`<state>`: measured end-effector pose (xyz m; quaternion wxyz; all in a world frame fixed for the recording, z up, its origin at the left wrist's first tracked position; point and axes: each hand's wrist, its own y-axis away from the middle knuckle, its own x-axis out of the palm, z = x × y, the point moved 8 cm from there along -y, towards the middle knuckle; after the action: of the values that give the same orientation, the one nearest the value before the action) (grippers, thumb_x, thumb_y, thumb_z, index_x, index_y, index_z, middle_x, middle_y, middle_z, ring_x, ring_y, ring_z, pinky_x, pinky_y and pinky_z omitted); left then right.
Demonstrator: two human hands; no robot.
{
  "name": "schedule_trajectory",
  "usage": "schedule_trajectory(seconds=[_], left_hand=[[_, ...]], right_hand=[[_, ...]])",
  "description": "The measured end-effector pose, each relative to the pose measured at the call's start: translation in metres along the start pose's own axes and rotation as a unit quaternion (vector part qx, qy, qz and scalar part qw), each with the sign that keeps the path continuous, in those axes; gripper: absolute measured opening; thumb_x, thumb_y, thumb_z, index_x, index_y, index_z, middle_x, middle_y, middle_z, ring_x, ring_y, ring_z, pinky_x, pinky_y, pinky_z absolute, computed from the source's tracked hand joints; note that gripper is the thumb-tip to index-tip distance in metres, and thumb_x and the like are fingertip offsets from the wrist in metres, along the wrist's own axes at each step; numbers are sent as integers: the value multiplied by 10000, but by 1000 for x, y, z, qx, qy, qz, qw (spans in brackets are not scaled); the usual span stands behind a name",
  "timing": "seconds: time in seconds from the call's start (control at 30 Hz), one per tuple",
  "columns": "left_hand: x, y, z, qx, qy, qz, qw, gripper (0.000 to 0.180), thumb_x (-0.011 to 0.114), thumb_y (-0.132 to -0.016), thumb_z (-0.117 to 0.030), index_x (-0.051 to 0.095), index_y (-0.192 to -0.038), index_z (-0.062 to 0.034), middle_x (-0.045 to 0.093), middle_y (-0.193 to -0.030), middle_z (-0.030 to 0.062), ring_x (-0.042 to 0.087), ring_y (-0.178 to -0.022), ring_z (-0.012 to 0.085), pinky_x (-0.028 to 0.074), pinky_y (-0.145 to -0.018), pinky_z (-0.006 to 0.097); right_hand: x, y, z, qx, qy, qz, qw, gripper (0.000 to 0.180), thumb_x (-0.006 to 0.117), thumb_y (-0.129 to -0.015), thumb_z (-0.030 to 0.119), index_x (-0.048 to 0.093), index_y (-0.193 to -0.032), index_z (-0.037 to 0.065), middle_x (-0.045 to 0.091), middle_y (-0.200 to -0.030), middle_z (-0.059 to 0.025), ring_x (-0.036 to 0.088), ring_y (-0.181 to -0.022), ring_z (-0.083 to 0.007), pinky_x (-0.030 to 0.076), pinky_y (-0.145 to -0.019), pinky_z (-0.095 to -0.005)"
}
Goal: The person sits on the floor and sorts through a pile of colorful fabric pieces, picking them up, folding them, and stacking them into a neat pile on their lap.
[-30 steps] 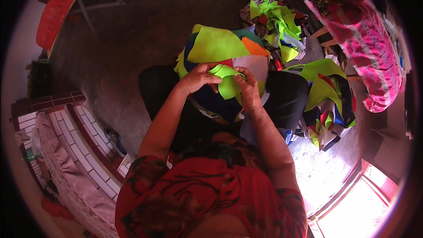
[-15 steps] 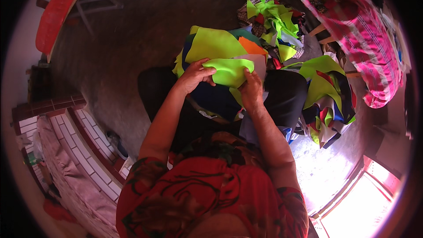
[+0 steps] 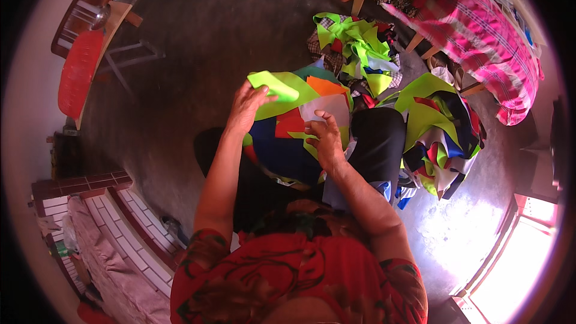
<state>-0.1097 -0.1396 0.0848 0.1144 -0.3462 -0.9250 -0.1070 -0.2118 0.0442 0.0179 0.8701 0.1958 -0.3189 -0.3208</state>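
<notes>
1. Head view – the left hand (image 3: 245, 108) is now out over the far-left edge of the lap pile, fingers pinched on a neon-green fabric piece (image 3: 273, 86). A second ago both hands were together at the middle of the lap, working a crumpled green scrap between them.
2. The green piece has gone from bunched up to flat and folded – it now sits at the top-left of the stack of cut fabric pieces (image 3: 300, 126) on the person's lap, its far end sticking out past the left fingers.
3. The right hand (image 3: 327, 138) has let go of the green piece. It is now lower, fingers loosely spread and curled down onto the stack, fingertips touching a white piece (image 3: 327, 108) and the red piece (image 3: 291, 123) beside it. Not clamped on anything that I can see.
4. Judgement – the green piece looks smoothed and set aside on the pile, and the right hand seems to be going for the next scrap in the stack.
5. More neon-green and mixed scraps lie in a heap on the floor (image 3: 354, 42) ahead, and another heap (image 3: 441, 132) just right of the person's knee; neither is touched.
6. Red plastic chair (image 3: 78, 72) far left, well apart from the work.
</notes>
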Motion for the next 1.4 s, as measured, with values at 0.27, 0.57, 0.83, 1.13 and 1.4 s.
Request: schedule_trajectory(seconds=[0.27,0.57,0.83,1.13,1.4], left_hand=[[124,-25,-68,295,-333,160,881,205,655,-660,31,544,-816,-44,630,-1080,87,590,-1083,236,458,-909,329],[80,-39,86,208,-525,229,793,182,570,-624,67,528,-757,-51,596,-1163,109,440,-1271,319,393,-1032,395],[102,-46,63,243,-557,238,757,150,576,-644,50,551,-753,-51,579,-1196,120,401,-1302,312,384,-1040,389],[82,-52,77,222,-643,249,689,178,552,-669,91,561,-721,-80,547,-1263,99,329,-1352,318,292,-1066,507],[39,-9,48,227,-579,108,776,296,491,-615,157,588,-762,-81,604,-1181,120,479,-1236,331,365,-1015,456]], right_hand=[[3,3,-10,47,-11,33,998,314,557,-875,169,466,-1171,118,616,-953,-65,568,-827,-144,453,-680,-296],[25,7,-22,95,19,144,985,215,557,-889,198,535,-1078,98,621,-849,-29,562,-722,-100,453,-638,-241],[29,6,-24,110,16,169,979,178,553,-904,189,554,-1054,93,628,-821,-23,557,-673,-87,450,-606,-221],[30,5,-20,106,17,176,979,178,541,-918,190,559,-1056,79,628,-835,-33,553,-680,-92,451,-646,-227],[21,-3,-11,65,-45,119,990,196,520,-934,251,554,-1023,80,634,-797,-43,566,-646,-102,456,-603,-242]])
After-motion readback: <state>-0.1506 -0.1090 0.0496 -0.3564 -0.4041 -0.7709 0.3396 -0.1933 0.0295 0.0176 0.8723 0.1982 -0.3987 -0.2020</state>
